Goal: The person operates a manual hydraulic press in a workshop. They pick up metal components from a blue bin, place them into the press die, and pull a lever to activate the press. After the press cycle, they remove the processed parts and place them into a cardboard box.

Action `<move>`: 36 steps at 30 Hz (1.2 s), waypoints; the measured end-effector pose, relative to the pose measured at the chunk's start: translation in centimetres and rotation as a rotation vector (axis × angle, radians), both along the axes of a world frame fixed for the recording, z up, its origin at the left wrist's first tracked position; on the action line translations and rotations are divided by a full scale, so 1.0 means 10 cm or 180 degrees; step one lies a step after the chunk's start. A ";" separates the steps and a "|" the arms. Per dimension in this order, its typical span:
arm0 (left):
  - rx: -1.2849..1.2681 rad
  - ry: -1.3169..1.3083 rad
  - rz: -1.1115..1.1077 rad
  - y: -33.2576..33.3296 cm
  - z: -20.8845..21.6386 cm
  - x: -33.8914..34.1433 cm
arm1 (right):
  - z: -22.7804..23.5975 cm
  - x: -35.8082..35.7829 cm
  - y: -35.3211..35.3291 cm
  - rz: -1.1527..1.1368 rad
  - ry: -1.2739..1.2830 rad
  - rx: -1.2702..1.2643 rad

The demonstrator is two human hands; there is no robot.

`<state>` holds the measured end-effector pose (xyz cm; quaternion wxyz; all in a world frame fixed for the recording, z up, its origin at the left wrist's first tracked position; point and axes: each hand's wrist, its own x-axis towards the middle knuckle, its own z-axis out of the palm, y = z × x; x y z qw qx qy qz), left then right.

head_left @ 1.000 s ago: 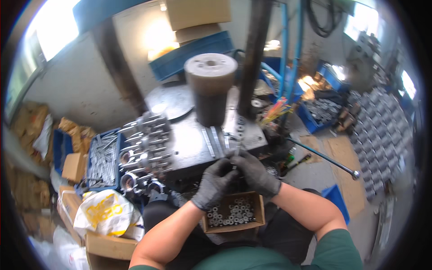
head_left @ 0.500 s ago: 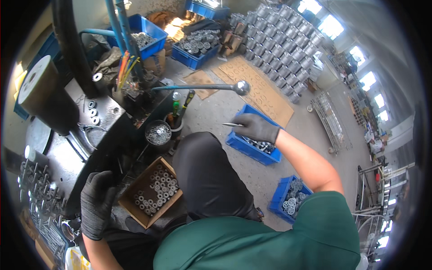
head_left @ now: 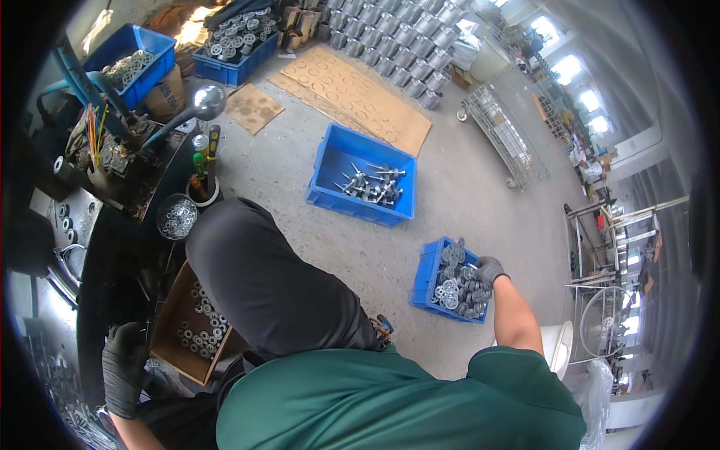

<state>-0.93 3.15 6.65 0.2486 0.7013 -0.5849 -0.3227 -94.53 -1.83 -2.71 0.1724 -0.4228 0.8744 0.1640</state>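
Note:
My right hand (head_left: 491, 271), in a dark grey glove, reaches to the right side of a small blue bin (head_left: 424, 281). Its fingers curl against the spoked metal wheels (head_left: 452, 289) heaped there; the fingertips and whatever they grip are hidden. At the lower left, my gloved left hand (head_left: 124, 367) is raised beside a cardboard box (head_left: 169, 330) of small metal rings (head_left: 204, 339). Its fingers are loosely bent and apart from the thumb, with nothing visible in them. A larger blue bin (head_left: 362, 139) ahead holds several metal parts with pointed shafts (head_left: 375, 184).
A machine lever with a ball knob (head_left: 209, 101) juts out at the left. Below it are a bowl of small metal pieces (head_left: 178, 217) and a pot with tools (head_left: 202, 193). Stacked metal cylinders (head_left: 390, 45), flat cardboard (head_left: 352, 90) and a wire cart (head_left: 499, 135) stand farther off.
My right hand has moved from above the larger bin to the wheel bin; the thin pointed shaft is no longer visible in it. The view has swung right. My left hand stays beside the box.

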 end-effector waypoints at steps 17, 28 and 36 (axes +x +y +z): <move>0.0247 -0.0400 -0.0222 -0.04 -0.45 0.10 | -1.18 0.24 0.86 -0.0723 0.0163 0.0285; 0.0469 -0.0165 -0.0195 -0.05 -0.51 0.10 | -1.69 -0.09 1.45 -0.1259 0.0312 0.0149; 0.0447 -0.0352 -0.0167 -0.02 -0.53 0.14 | -1.45 0.70 0.56 -0.0515 0.0809 0.1199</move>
